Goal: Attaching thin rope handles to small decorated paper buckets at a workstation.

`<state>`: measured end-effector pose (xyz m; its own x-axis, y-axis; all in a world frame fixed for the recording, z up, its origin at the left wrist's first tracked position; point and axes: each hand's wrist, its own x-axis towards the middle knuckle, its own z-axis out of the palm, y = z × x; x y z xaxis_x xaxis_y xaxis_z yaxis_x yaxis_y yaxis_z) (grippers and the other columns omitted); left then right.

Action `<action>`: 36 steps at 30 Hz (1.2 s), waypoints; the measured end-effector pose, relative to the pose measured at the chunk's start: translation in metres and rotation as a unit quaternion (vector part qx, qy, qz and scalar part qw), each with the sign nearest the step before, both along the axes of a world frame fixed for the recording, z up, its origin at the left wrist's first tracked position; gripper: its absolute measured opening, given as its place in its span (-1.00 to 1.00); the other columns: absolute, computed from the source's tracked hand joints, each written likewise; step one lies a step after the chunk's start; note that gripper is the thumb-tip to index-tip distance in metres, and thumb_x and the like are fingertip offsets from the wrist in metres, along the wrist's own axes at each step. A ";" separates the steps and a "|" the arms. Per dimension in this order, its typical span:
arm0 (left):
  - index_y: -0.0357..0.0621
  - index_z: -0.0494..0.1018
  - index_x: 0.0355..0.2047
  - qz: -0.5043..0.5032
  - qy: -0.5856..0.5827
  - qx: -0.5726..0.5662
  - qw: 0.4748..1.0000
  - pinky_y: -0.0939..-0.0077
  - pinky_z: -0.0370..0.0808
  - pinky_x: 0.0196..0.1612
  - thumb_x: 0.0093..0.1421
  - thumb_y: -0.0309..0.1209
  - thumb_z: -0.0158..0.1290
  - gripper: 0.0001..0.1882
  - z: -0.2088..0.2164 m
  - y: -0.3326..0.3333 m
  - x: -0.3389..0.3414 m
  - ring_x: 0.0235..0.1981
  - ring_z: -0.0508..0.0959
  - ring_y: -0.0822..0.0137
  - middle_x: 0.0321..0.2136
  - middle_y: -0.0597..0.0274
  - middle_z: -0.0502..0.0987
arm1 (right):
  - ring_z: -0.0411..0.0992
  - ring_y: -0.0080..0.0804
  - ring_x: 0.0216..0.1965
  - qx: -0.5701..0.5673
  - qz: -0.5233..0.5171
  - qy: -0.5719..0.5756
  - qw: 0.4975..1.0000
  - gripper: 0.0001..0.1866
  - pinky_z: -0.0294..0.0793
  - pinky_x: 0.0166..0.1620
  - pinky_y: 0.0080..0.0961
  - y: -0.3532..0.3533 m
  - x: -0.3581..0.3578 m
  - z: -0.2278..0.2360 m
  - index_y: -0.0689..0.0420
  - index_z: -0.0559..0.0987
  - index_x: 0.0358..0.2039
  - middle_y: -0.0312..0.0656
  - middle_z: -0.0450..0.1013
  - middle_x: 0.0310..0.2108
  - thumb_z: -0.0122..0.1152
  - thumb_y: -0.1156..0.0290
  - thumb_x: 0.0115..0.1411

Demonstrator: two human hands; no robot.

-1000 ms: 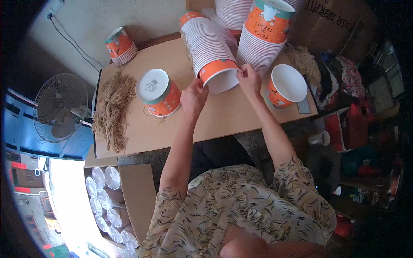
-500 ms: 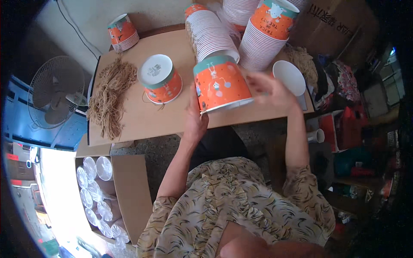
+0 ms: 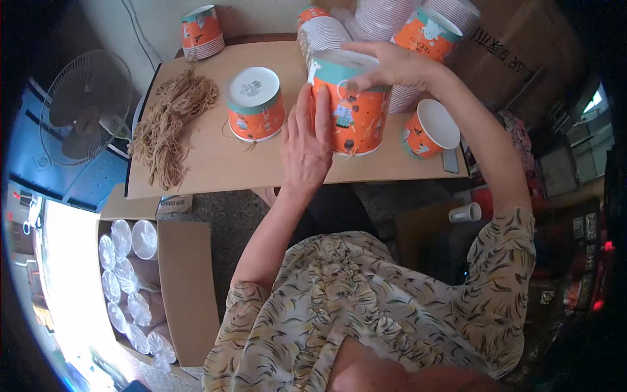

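Paper bucket [image 3: 356, 117], orange with teal band, printed figures: inverted, base up, long axis near vertical, over the front of the table [image 3: 215, 163]. Right hand [image 3: 395, 65]: clasping the base edge, thumb on the wall. Left hand [image 3: 305, 147]: fingers along the left wall; grip cannot be told. Table front edge: just nearer the person. Second inverted bucket [image 3: 256, 123], grey base print: apart, left. Rear-right carton [image 3: 506, 39]: dark lettering.

Low in the frame, I see a ruffled cream blouse [image 3: 405, 294] streaked black and tan, loose sleeves [image 3: 506, 261] and dark legwear [image 3: 336, 212].
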<state>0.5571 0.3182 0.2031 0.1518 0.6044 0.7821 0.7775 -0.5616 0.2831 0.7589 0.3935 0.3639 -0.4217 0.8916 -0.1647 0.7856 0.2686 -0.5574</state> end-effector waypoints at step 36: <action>-0.30 0.32 0.21 -0.451 -0.666 -0.339 0.488 0.37 0.48 0.23 0.30 0.30 -0.11 -0.13 0.044 0.024 -0.098 0.16 0.52 0.25 0.14 0.03 0.50 | 0.41 -0.22 0.19 0.101 0.264 0.194 0.940 0.01 0.31 0.28 -0.36 0.016 -0.059 0.080 0.27 0.43 0.24 -0.05 0.47 0.12 0.49 -0.20 -0.05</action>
<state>0.4592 0.3419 0.2467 0.2253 0.9500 0.2163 -0.8259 0.0685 0.5596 0.6995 0.4095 0.4438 -0.8071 0.5383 0.2424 0.2620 0.6946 -0.6700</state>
